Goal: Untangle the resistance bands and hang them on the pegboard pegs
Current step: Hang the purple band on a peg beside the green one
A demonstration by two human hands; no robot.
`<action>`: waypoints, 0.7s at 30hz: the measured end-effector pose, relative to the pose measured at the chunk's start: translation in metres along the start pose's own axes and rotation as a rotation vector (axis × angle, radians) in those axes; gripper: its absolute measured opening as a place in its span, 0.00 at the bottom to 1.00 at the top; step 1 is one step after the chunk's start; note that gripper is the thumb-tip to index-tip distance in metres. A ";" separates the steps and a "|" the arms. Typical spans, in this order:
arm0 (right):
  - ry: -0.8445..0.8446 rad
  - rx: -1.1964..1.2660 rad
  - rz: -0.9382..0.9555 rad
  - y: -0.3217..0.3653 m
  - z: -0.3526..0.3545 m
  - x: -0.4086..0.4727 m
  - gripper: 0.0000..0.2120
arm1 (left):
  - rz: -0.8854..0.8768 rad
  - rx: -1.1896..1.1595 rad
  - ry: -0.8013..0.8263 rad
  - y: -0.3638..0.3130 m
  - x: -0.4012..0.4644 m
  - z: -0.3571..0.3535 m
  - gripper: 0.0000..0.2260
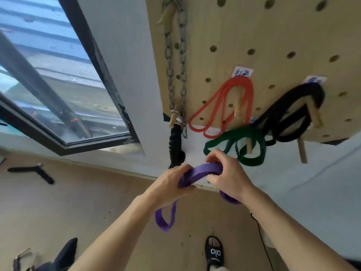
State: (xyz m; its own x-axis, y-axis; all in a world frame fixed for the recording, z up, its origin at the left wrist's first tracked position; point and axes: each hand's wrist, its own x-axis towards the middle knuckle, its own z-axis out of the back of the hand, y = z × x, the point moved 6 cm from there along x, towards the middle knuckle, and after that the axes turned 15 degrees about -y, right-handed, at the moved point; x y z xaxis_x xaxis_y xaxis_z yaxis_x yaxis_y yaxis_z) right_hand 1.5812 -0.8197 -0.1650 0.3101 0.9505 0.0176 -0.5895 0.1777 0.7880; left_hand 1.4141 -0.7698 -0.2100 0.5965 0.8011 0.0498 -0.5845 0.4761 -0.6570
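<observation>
Purple band spans both hands, long axis left-right, below the pegboard. Our left hand and right hand each grip it. We judge the free peg up-right, nearer the right hand.

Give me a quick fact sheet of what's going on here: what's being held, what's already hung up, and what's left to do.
held: purple band, gripped by left hand and right hand, loops dangling below both
hung on pegboard: orange band, green band, black band, each on a wooden peg
free peg: bare wooden peg at lower right
also hanging: metal chain on the left edge
left to do: purple band not yet hung
</observation>
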 end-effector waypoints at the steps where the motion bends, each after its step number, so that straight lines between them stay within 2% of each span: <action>1: -0.014 0.015 -0.026 -0.003 0.017 -0.002 0.15 | -0.034 0.002 0.017 -0.014 0.006 -0.001 0.13; 7: 0.054 -0.029 -0.124 -0.038 0.091 -0.026 0.16 | -0.192 0.075 0.073 -0.088 0.043 -0.014 0.15; 13: 0.085 0.012 -0.203 -0.077 0.141 -0.035 0.21 | -0.241 0.085 0.144 -0.155 0.071 -0.050 0.17; 18: 0.111 0.178 -0.273 -0.108 0.180 -0.032 0.13 | -0.255 0.035 0.173 -0.198 0.097 -0.080 0.15; 21: 0.045 0.293 -0.327 -0.124 0.201 -0.030 0.10 | -0.264 0.015 0.194 -0.216 0.114 -0.095 0.15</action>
State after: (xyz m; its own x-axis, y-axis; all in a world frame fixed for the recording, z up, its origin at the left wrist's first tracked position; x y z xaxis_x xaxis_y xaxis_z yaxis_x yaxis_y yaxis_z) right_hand 1.7948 -0.9216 -0.1390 0.4084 0.8675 -0.2838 -0.2272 0.3978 0.8889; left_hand 1.6608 -0.8159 -0.1342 0.8215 0.5656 0.0721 -0.4024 0.6647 -0.6295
